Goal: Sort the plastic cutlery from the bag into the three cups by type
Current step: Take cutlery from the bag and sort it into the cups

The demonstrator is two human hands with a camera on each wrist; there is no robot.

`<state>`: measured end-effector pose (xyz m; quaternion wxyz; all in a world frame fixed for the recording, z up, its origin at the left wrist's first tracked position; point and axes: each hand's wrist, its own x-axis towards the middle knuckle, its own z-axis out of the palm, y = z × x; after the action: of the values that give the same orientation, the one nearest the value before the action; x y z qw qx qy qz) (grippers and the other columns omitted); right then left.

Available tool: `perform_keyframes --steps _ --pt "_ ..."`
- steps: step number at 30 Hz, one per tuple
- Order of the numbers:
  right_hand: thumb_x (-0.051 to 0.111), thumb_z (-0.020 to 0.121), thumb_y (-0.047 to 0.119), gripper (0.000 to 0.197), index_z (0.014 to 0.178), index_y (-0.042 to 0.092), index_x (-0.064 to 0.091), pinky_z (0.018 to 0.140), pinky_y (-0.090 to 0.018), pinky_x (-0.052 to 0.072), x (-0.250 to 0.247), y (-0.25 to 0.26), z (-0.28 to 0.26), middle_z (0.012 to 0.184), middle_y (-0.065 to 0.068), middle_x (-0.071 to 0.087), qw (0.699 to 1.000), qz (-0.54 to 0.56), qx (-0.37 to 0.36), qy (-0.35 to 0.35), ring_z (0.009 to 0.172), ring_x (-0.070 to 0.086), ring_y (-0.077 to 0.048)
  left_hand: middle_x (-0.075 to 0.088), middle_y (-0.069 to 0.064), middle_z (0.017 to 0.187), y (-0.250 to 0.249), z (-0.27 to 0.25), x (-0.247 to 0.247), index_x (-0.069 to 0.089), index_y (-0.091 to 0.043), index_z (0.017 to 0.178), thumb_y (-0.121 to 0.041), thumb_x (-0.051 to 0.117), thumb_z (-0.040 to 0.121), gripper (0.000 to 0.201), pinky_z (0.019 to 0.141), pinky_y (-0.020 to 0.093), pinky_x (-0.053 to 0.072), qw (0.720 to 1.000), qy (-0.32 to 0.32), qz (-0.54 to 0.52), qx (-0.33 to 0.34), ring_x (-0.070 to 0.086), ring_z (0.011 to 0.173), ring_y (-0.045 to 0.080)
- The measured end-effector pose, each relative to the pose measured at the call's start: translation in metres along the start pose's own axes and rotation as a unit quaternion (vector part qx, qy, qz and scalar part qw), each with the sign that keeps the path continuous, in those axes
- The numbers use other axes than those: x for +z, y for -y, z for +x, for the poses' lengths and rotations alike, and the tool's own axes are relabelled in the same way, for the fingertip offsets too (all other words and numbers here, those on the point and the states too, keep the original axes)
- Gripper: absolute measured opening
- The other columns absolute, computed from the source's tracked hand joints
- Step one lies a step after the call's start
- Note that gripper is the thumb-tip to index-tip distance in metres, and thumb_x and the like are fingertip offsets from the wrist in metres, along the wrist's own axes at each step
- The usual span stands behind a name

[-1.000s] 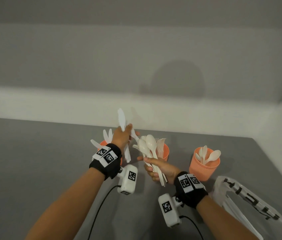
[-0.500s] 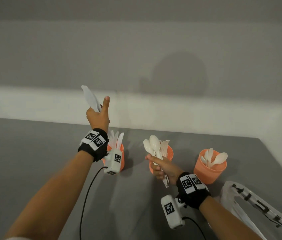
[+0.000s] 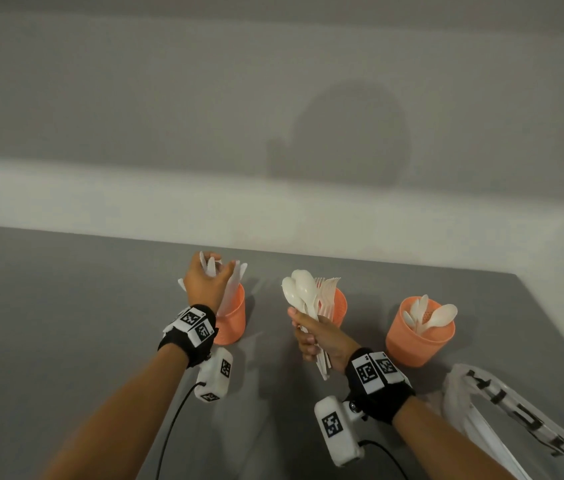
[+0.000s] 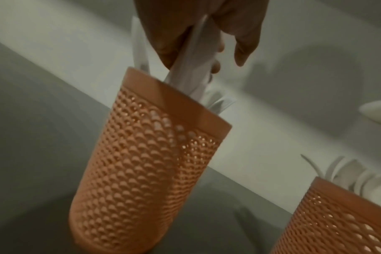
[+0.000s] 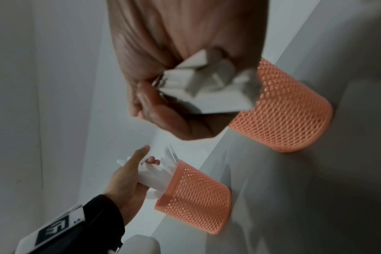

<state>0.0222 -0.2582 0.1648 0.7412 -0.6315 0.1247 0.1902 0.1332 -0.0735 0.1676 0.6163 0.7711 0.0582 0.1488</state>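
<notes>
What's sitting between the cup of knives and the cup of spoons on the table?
The cup of forks stands between the cup of knives and the cup of spoons in the head view, with the right hand and its cutlery bundle before it.

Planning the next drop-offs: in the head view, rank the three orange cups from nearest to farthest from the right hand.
From the right hand:
1. Fork cup, middle, right behind the hand.
2. Spoon cup, to its right, by the bag.
3. Knife cup, far left, under the left hand.

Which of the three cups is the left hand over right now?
The left cup, the one holding knives. The left hand is at its rim among the knives. The middle cup holds forks, the right cup spoons.
</notes>
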Motion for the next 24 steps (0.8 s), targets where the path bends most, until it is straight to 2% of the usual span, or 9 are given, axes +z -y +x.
perform_keyframes --steps 4,6,8,10,12,14,17,20,24 --pt "0.051 0.092 0.039 0.031 0.069 0.018 0.045 0.035 -0.015 0.028 0.002 0.000 0.000 0.041 0.009 0.032 1.000 0.012 0.003 0.024 0.032 0.028 -0.003 0.050 0.003 0.111 -0.017 -0.005 0.000 0.062 -0.009 0.104 -0.022 0.070 0.080 0.029 0.093 0.024 0.039 0.986 -0.046 0.085 0.136 0.047 0.102 0.009" --pt "0.050 0.093 0.037 0.031 0.069 0.018 0.046 0.033 -0.014 0.025 0.004 0.000 -0.001 0.040 0.010 0.031 0.999 0.028 0.001 0.038 0.030 0.027 -0.002 0.049 0.003 0.111 -0.031 -0.015 0.002 0.063 -0.009 0.104 -0.021 0.064 0.084 0.024 0.092 0.021 0.038 0.975 -0.055 0.064 0.205 0.047 0.103 0.009" --pt "0.048 0.094 0.033 0.031 0.068 0.017 0.045 0.032 -0.014 0.023 0.005 0.000 -0.002 0.040 0.010 0.031 0.997 0.053 -0.006 0.058 0.029 0.026 -0.001 0.056 0.002 0.105 -0.046 -0.031 0.005 0.062 -0.012 0.103 -0.023 0.058 0.087 0.020 0.085 0.017 0.041 0.980 -0.025 -0.003 0.199 0.053 0.094 0.010" --pt "0.045 0.094 0.028 0.031 0.065 0.018 0.046 0.031 -0.013 0.021 0.007 0.002 -0.005 0.039 0.010 0.031 0.993 0.087 -0.007 0.082 0.027 0.024 -0.001 0.061 -0.001 0.098 -0.053 -0.049 0.011 0.058 -0.014 0.108 -0.026 0.060 0.088 0.023 0.079 0.012 0.045 0.989 0.053 -0.074 0.116 0.057 0.089 0.009" --pt "0.044 0.093 0.025 0.035 0.059 0.020 0.049 0.029 -0.013 0.020 0.009 0.004 -0.007 0.036 0.010 0.031 0.987 0.119 -0.001 0.108 0.025 0.024 -0.001 0.060 -0.001 0.104 -0.049 -0.061 0.019 0.050 -0.016 0.119 -0.038 0.068 0.079 0.049 0.088 0.021 0.047 0.978 0.178 -0.108 -0.006 0.059 0.098 0.013" --pt "0.045 0.090 0.023 0.039 0.051 0.023 0.050 0.029 -0.012 0.021 0.012 0.005 -0.010 0.034 0.011 0.032 0.982 0.125 0.005 0.142 0.025 0.024 -0.001 0.061 0.006 0.109 -0.044 -0.072 0.026 0.046 -0.013 0.122 -0.047 0.070 0.069 0.067 0.085 0.029 0.052 0.929 0.310 -0.154 -0.131 0.062 0.097 0.017" --pt "0.044 0.079 0.023 0.033 0.047 0.023 0.045 0.032 -0.013 0.027 0.018 0.005 -0.015 0.034 0.011 0.032 0.977 0.092 0.035 0.188 0.026 0.026 -0.001 0.068 0.012 0.093 -0.045 -0.088 0.033 0.061 -0.001 0.103 -0.032 0.063 0.085 0.036 0.071 0.026 0.056 0.860 0.381 -0.249 -0.232 0.068 0.082 0.019" --pt "0.044 0.083 0.021 0.031 0.053 0.019 0.049 0.043 -0.018 0.039 0.019 0.007 -0.018 0.037 0.008 0.039 0.988 0.047 0.047 0.142 0.033 0.038 -0.005 0.064 0.010 0.074 -0.056 -0.092 0.039 0.062 -0.006 0.077 -0.027 0.063 0.086 0.023 0.055 0.022 0.052 0.889 0.352 -0.203 -0.211 0.066 0.061 0.014" --pt "0.051 0.093 0.018 0.008 0.100 0.018 0.054 0.051 -0.025 0.050 0.019 0.006 -0.015 0.055 -0.005 0.058 0.997 -0.051 -0.051 0.000 0.045 0.057 -0.014 0.062 0.003 0.053 -0.068 -0.090 0.049 0.060 -0.005 0.066 -0.021 0.068 0.083 0.025 0.043 0.018 0.048 0.958 0.226 -0.107 -0.141 0.060 0.040 0.007"
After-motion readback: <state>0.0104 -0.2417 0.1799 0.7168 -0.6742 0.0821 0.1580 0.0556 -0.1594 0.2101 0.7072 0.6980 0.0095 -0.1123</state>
